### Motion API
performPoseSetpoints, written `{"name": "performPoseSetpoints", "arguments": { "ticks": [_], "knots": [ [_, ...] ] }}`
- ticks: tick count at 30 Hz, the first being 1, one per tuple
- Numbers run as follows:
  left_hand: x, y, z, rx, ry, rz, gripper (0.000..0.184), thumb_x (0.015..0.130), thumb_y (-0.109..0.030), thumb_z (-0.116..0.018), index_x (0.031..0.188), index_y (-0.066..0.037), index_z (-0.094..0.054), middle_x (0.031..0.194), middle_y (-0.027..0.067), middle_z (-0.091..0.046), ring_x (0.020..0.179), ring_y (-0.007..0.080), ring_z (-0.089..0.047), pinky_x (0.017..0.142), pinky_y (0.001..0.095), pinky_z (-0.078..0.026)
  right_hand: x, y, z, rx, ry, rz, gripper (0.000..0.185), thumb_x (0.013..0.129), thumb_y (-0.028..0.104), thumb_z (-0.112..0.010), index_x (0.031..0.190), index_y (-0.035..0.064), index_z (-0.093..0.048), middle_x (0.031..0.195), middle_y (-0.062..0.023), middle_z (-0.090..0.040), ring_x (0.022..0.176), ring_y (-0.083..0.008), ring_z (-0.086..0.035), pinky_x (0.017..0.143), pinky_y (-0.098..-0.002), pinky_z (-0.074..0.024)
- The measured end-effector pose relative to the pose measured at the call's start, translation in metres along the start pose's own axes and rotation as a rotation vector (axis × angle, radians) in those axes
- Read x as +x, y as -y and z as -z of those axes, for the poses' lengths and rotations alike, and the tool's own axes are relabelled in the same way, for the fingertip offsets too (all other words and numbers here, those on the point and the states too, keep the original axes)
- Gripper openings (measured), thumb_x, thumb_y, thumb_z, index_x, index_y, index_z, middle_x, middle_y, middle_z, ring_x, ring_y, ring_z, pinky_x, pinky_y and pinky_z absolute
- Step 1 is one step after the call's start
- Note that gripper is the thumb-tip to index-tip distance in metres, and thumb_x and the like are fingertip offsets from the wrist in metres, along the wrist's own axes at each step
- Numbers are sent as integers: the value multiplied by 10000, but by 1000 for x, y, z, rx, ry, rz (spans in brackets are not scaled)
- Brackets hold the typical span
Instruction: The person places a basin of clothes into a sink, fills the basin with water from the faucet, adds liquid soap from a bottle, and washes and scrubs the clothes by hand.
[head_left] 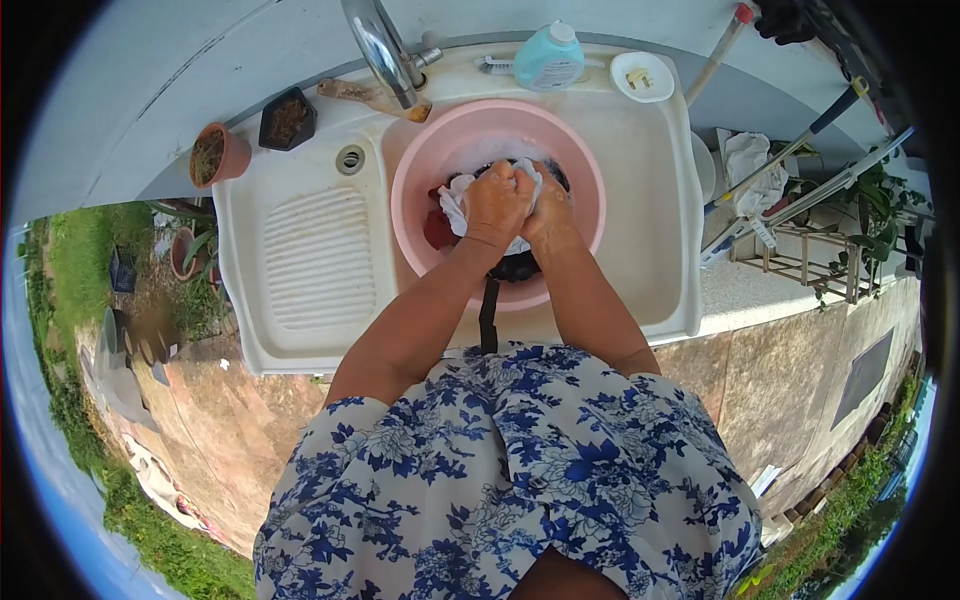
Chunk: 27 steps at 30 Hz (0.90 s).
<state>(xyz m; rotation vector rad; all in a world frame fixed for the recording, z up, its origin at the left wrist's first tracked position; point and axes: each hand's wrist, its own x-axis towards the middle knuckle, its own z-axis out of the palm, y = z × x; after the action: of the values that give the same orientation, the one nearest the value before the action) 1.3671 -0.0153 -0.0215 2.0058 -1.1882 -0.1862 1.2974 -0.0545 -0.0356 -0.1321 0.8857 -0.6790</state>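
Note:
A pink basin point(415, 150) stands in the right-hand bowl of a white sink point(650, 230). Over it, my left hand point(499, 203) and my right hand point(549, 205) are pressed close together, both closed on a wet white cloth point(455, 203). Parts of the cloth stick out beside and between my fingers; the rest is hidden in my grip. Below my hands lie dark cloth point(516, 267) and a dark red cloth point(438, 230) in the basin, with whitish suds at its far side. A black strap hangs over the near rim.
A chrome faucet point(380, 50) rises behind the basin. On the back ledge stand a light-blue detergent bottle point(550, 60), a brush point(494, 66) and a white soap dish point(643, 78). Two plant pots point(219, 156) sit at the left, beside a ribbed washboard point(318, 258). Poles lean at the right.

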Motion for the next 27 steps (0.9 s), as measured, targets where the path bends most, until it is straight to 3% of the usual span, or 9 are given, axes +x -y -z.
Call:
{"name": "performPoseSetpoints", "arguments": {
  "ticks": [4, 7, 10, 14, 16, 17, 24, 26, 27],
  "knots": [
    [-39, -34, 8, -149, 210, -237, 215, 799, -213, -562, 659, -57, -511, 606, 177, -552, 556, 353, -568, 507, 419, -454, 7, 2, 36, 12, 183, 41, 215, 906, 242, -481, 970, 77, -602, 898, -61, -638, 814, -201, -619, 732, -354, -509],
    [-9, -4, -1, -93, -66, -59, 257, 803, -233, -573, 655, -32, -508, 618, 176, -572, 551, 376, -559, 510, 423, -456, 5, -2, 28, 31, 292, 61, 212, 909, 243, -487, 983, 77, -596, 922, -62, -643, 836, -202, -625, 752, -356, -509],
    [21, 32, 16, 78, -115, 167, 259, 805, -245, -545, 656, -34, -543, 647, 189, -591, 597, 364, -595, 543, 427, -480, -30, 2, -5, -92, 200, -190, 215, 895, 262, -518, 962, 84, -618, 836, -45, -625, 789, -176, -602, 716, -315, -498],
    [20, 52, 34, -239, 179, 346, 309, 835, -304, -580, 694, -29, -576, 605, 148, -569, 592, 259, -575, 569, 339, -447, -19, 25, 17, -267, 209, -67, 207, 833, 225, -623, 974, 74, -632, 897, -30, -632, 801, -141, -592, 739, -291, -473],
    [19, 67, 48, -840, 390, 711, 262, 835, -290, -637, 746, -49, -586, 609, 15, -494, 548, 112, -446, 506, 270, -366, -10, 41, 28, -459, 232, 330, 245, 819, 204, -634, 1005, 45, -629, 846, -6, -604, 743, -113, -561, 696, -273, -450],
    [14, 63, 56, -860, 358, 735, 219, 834, -273, -653, 761, -78, -586, 639, -44, -464, 543, 70, -375, 497, 232, -305, -13, 47, 32, -462, 233, 328, 245, 819, 204, -634, 1005, 45, -629, 846, -6, -604, 743, -113, -561, 696, -273, -450],
    [19, 54, 85, -698, 187, 573, 216, 850, -254, -643, 747, -76, -579, 661, -50, -471, 594, 52, -391, 539, 233, -326, -34, 56, 34, -1193, 276, 278, 331, 800, 211, -669, 1069, 24, -616, 787, 12, -515, 810, -97, -501, 719, -253, -407],
    [21, 49, 82, -900, 173, 667, 200, 855, -239, -642, 756, -77, -577, 659, -57, -456, 606, 52, -390, 551, 238, -338, -33, 49, 30, -1330, 328, 227, 329, 799, 226, -672, 1056, 26, -623, 780, 9, -506, 820, -103, -490, 728, -259, -404],
    [23, 44, 80, -900, 169, 665, 200, 855, -239, -642, 756, -77, -577, 659, -57, -456, 606, 52, -390, 551, 238, -338, -28, 45, 33, -1523, 359, 364, 325, 797, 247, -673, 1028, 23, -631, 779, 3, -512, 822, -111, -496, 724, -267, -409]
  ]
}}
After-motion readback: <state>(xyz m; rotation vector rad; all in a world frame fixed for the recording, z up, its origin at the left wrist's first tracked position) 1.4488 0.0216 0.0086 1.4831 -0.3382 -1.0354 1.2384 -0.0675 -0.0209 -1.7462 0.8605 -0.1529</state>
